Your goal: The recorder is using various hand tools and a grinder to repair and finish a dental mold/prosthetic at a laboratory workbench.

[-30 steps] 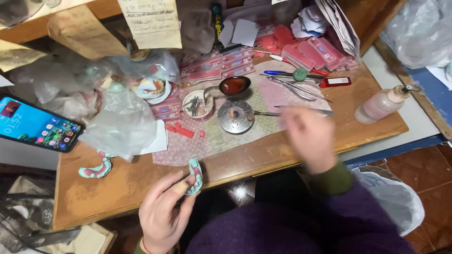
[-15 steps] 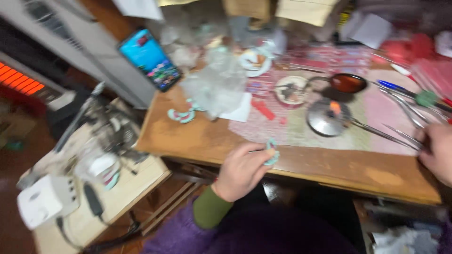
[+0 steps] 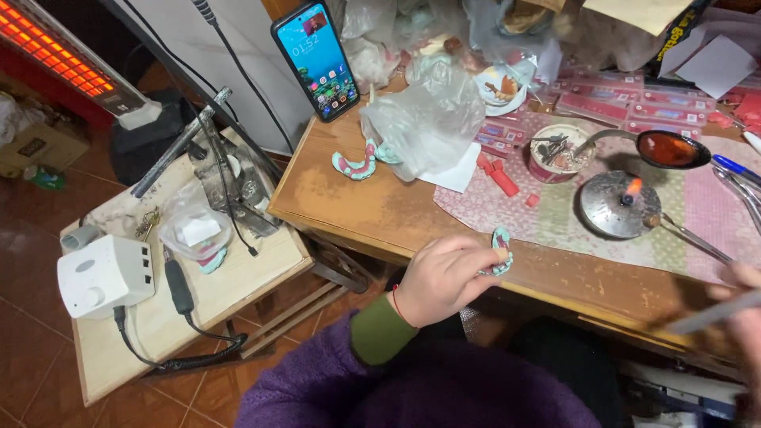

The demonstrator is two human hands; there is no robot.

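**Wax denture rim held at the bench edge, flame burning close by**

On the low side table at the left sit a white control box (image 3: 105,275) and a clear bag (image 3: 193,230), with a glowing heater (image 3: 59,49) far behind them. On the wooden bench (image 3: 380,210) a phone (image 3: 315,59) leans upright at the far left corner, and a second pink-and-teal denture piece (image 3: 354,165) lies beside a crumpled plastic bag (image 3: 432,119).

The left hand (image 3: 444,279) is curled nearly closed, its fingertips (image 3: 498,255) pinching a small teal-and-pink denture rim (image 3: 502,250) just above the near edge of the bench. Further right, a small spirit lamp (image 3: 618,204) burns with a live flame, a spoon of red wax (image 3: 670,148) just beyond it.

The right hand (image 3: 741,317) is blurred at the frame's edge; it seems closed around a thin metal tool (image 3: 709,313), though the grip is hard to read.

Risks, as I judge them: the rim is held only by fingertips over the edge and could drop to the floor; the open flame sits near the plastic bag and the sleeve.
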